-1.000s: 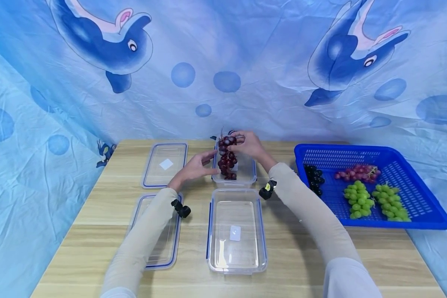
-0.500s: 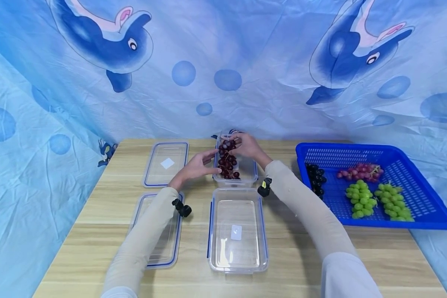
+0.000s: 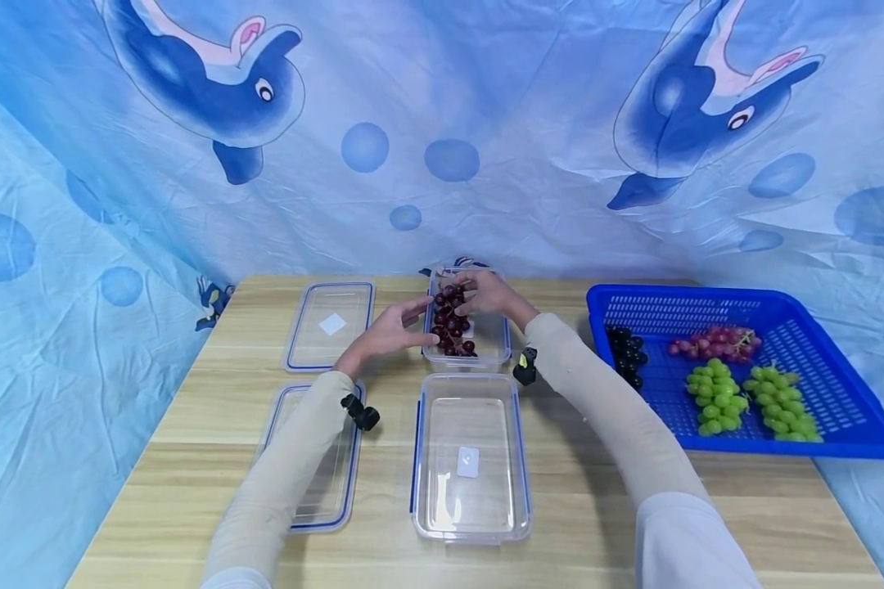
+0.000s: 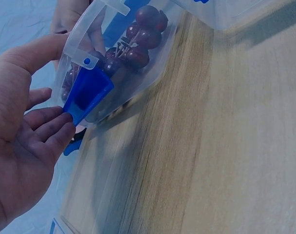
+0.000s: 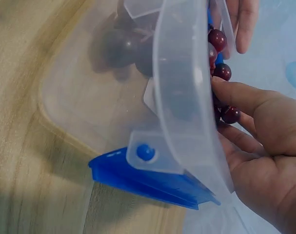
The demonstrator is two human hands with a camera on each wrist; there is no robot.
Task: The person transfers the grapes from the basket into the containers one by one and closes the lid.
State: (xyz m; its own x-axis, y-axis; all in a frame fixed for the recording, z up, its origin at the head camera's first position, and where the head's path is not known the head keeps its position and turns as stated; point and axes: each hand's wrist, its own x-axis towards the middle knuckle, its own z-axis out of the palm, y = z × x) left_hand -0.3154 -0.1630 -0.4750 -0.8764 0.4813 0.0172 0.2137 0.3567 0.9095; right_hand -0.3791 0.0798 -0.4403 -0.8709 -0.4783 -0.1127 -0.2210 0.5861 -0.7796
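Note:
A bunch of dark red grapes (image 3: 451, 329) lies lengthwise inside the far clear container (image 3: 492, 345), along its left side. My right hand (image 3: 489, 294) reaches over the container's far part and holds the bunch's upper end between thumb and fingers, as the right wrist view shows with the grapes (image 5: 217, 40) beside the thumb. At the container's left wall my left hand (image 3: 387, 330) rests with thumb and fingers spread. In the left wrist view, its fingertips touch the blue latch (image 4: 89, 92) and its thumb meets the rim.
Nearer me stands a second clear container (image 3: 479, 515). Two blue-edged lids, a far lid (image 3: 317, 339) and a near lid (image 3: 317, 491), lie on the left. A blue basket (image 3: 854, 409) at right holds black grapes (image 3: 626, 356), pink grapes (image 3: 714, 343) and two green bunches (image 3: 716, 397).
My right hand has lowered the grape bunch into the far container; its top now sits lower and nearer me. The left hand has stayed at the container's left side.

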